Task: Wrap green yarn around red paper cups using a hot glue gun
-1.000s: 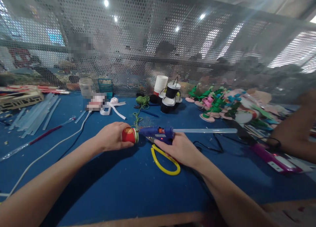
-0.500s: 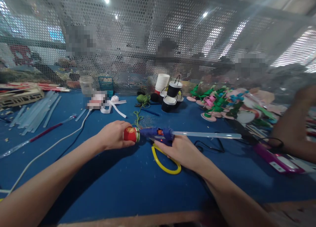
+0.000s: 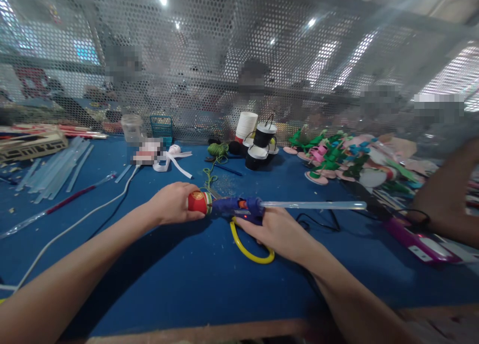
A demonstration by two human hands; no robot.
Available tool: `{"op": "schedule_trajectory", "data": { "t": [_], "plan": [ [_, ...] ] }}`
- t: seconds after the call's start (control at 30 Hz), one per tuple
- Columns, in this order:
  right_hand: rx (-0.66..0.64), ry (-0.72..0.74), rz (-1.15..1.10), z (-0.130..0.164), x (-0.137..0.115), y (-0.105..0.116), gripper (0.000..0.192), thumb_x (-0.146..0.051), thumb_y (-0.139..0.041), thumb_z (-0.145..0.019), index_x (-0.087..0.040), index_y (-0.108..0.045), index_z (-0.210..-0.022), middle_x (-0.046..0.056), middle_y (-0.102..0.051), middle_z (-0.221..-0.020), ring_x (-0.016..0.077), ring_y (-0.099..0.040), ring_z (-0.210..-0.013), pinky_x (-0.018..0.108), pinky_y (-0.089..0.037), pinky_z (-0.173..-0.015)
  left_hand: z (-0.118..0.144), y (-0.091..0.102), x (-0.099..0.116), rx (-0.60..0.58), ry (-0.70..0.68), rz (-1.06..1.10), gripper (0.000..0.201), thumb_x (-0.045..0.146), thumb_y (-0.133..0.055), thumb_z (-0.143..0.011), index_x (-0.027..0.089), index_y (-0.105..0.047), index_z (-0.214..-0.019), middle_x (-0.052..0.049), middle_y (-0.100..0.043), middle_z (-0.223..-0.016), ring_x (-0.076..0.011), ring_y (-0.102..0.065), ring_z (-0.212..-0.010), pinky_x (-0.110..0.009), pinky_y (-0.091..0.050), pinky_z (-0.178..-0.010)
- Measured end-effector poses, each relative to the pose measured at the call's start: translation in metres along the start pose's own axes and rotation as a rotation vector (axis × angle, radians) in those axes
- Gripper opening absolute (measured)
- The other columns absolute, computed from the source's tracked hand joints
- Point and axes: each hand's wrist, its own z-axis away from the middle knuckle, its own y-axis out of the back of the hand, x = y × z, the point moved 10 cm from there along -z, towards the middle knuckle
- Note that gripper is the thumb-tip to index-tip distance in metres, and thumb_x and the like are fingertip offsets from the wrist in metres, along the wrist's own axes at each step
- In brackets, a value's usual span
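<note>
My left hand is wrapped round a small red paper cup lying on its side, its green-and-white rim facing right. In my right hand is a blue glue gun, its nozzle close against the cup's rim; whether they touch I cannot tell. A long clear glue stick sticks out of the gun's back, and a small red light glows on its side. Beneath the gun and my right hand lies a yellow loop handle, partly hidden. Green yarn trails toward the cup from a ball behind.
Loose glue sticks are piled at left near a white cable. Stacked white cups and black cups stand at the back. Green and pink craft pieces, a purple power strip and another person's arm occupy the right.
The red cup has turned slightly, so more of its rim side shows. The glue gun has tilted a little, its nozzle staying by the rim. Both hands remain in nearly the same place.
</note>
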Motion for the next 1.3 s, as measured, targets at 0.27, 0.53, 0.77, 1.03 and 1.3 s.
{"op": "schedule_trajectory", "data": {
  "t": [0.27, 0.53, 0.77, 1.03, 1.3],
  "plan": [
    [0.023, 0.118, 0.028, 0.002, -0.015, 0.009, 0.016, -0.019, -0.047, -0.076, -0.021, -0.063, -0.074, -0.004, -0.047, -0.043, 0.0106, -0.039, -0.035, 0.023, -0.028, -0.037, -0.001, 0.001, 0.0, 0.0, 0.013, -0.003, 0.046, 0.049, -0.057, -0.066, 0.016, -0.059, -0.098, -0.01, -0.064, -0.094, -0.0252, -0.059, -0.086, -0.032, -0.044, -0.073],
    [0.06, 0.18, 0.26, 0.001, -0.026, 0.008, 0.019, -0.021, -0.046, -0.078, -0.018, -0.064, -0.081, 0.005, -0.061, -0.065, 0.0179, -0.057, -0.061, 0.026, -0.039, -0.054, -0.001, 0.0, 0.001, 0.01, -0.022, 0.005, 0.049, 0.05, -0.055, -0.067, 0.014, -0.058, -0.101, -0.012, -0.064, -0.095, -0.0269, -0.059, -0.087, -0.035, -0.044, -0.074],
    [0.021, 0.208, 0.361, 0.003, -0.026, 0.002, 0.022, -0.02, -0.044, -0.079, -0.018, -0.065, -0.086, 0.005, -0.061, -0.064, 0.0177, -0.056, -0.06, 0.026, -0.037, -0.053, -0.001, 0.0, 0.0, 0.003, -0.003, 0.019, 0.05, 0.048, -0.057, -0.067, 0.012, -0.057, -0.102, -0.014, -0.063, -0.097, -0.029, -0.059, -0.089, -0.037, -0.045, -0.075],
    [0.095, 0.175, 0.208, -0.001, -0.023, 0.01, 0.019, -0.019, -0.047, -0.077, -0.019, -0.064, -0.085, 0.005, -0.063, -0.069, 0.0182, -0.058, -0.063, 0.025, -0.04, -0.055, 0.003, -0.001, 0.003, 0.006, -0.003, -0.031, 0.052, 0.048, -0.057, -0.068, 0.012, -0.055, -0.105, -0.015, -0.062, -0.098, -0.0294, -0.058, -0.09, -0.038, -0.046, -0.077],
    [0.159, 0.158, 0.185, -0.003, -0.017, 0.01, 0.019, -0.023, -0.046, -0.079, -0.015, -0.062, -0.083, 0.005, -0.065, -0.069, 0.0185, -0.059, -0.059, 0.025, -0.04, -0.052, 0.006, 0.001, 0.01, 0.031, -0.015, -0.099, 0.05, 0.045, -0.057, -0.068, 0.012, -0.055, -0.106, -0.013, -0.063, -0.098, -0.0282, -0.057, -0.092, -0.038, -0.046, -0.079]
  ]
}}
